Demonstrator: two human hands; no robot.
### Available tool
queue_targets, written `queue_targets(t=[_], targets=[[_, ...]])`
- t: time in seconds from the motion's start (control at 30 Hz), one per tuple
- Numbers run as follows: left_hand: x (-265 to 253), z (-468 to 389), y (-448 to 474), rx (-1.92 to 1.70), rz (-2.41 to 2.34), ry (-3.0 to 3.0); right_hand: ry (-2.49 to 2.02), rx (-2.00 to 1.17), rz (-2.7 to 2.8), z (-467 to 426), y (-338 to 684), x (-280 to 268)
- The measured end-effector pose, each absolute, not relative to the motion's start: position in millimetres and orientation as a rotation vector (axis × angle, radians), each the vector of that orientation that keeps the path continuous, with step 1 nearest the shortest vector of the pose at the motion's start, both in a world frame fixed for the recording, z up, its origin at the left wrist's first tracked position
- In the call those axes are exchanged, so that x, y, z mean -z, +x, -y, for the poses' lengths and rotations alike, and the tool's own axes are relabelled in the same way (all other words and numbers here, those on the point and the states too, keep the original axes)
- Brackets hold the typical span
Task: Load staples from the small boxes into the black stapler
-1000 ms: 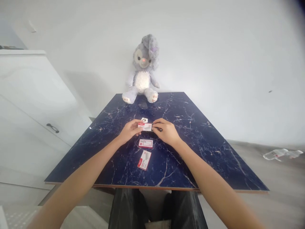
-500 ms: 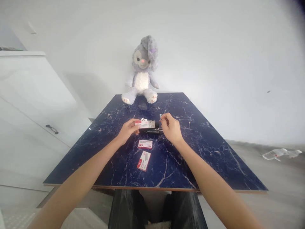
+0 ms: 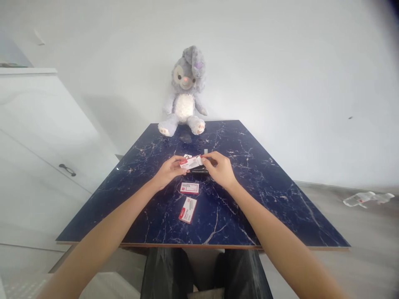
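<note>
Faces a blue marbled table [image 3: 249, 195] across mid-frame and a plush rabbit [image 3: 185, 99] at upper centre. At frame centre, clamps with the left hand [image 3: 169, 172] and pinches with the right hand [image 3: 220, 169] opposite ends of a staple box [image 3: 190, 162], set lengthwise left to right, rising rightward. Shows two similar boxes [image 3: 188, 210] towards lower centre and, half-hidden, perhaps a stapler [image 3: 199, 170]

Held box [image 3: 190, 162], white with red, counter [image 3: 252, 187], dark blue with white marble veining, plush toy [image 3: 184, 106], grey-lilac with cream belly, cabinet [image 3: 34, 137], white, black handle [image 3: 67, 169]
</note>
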State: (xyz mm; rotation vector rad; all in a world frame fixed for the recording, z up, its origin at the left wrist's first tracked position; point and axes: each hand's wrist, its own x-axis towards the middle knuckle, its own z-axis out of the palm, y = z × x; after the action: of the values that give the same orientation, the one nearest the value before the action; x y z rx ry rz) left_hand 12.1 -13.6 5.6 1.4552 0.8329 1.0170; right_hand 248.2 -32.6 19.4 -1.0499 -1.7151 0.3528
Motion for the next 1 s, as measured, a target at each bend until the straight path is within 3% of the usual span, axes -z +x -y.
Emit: queue_targets(t=[1.0], targets=[[-5.5, 13.9, 11.9, -1.014, -0.883, 1.57, -1.024, -0.354, 1.748, 34.9, 242.9, -16.1]])
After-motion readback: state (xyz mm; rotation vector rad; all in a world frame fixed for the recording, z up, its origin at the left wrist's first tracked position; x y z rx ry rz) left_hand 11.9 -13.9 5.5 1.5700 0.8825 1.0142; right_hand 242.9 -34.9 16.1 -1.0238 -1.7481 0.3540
